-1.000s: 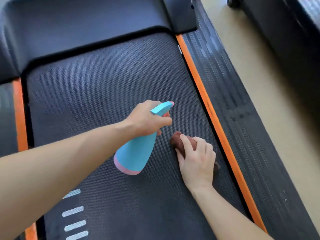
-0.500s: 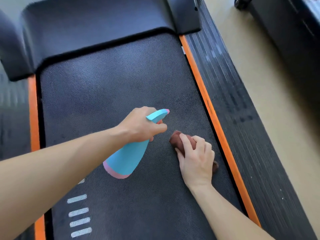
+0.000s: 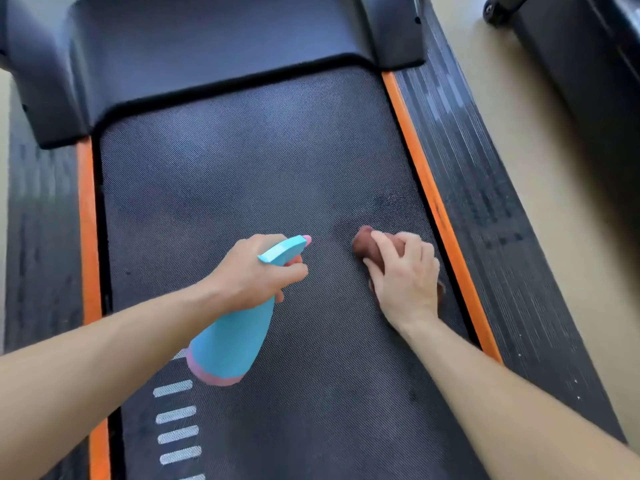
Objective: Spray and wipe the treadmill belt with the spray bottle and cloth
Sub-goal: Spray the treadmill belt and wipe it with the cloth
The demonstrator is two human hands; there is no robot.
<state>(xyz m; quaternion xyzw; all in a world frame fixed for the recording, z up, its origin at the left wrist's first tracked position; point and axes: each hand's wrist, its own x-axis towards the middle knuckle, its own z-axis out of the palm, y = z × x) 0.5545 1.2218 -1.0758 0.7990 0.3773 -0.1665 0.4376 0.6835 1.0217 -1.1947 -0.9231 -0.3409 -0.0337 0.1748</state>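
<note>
On belt [image 3: 242, 168], 3 o'clock: my right hand [image 3: 405, 282] curls over cloth [image 3: 363, 244], pressing; judged soft, bunches.
Spray bottle [image 3: 235, 337], 9 o'clock: my left hand [image 3: 256, 271] grips neck; likely light, rigid, slick.

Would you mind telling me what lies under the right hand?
A brown cloth lies under the right hand, on the treadmill belt. Only its edges show beside the hand; the rest is covered.

spray bottle [image 3: 231, 339] above treadmill belt [image 3: 249, 174], cloth [image 3: 367, 244] on belt to its right
</note>
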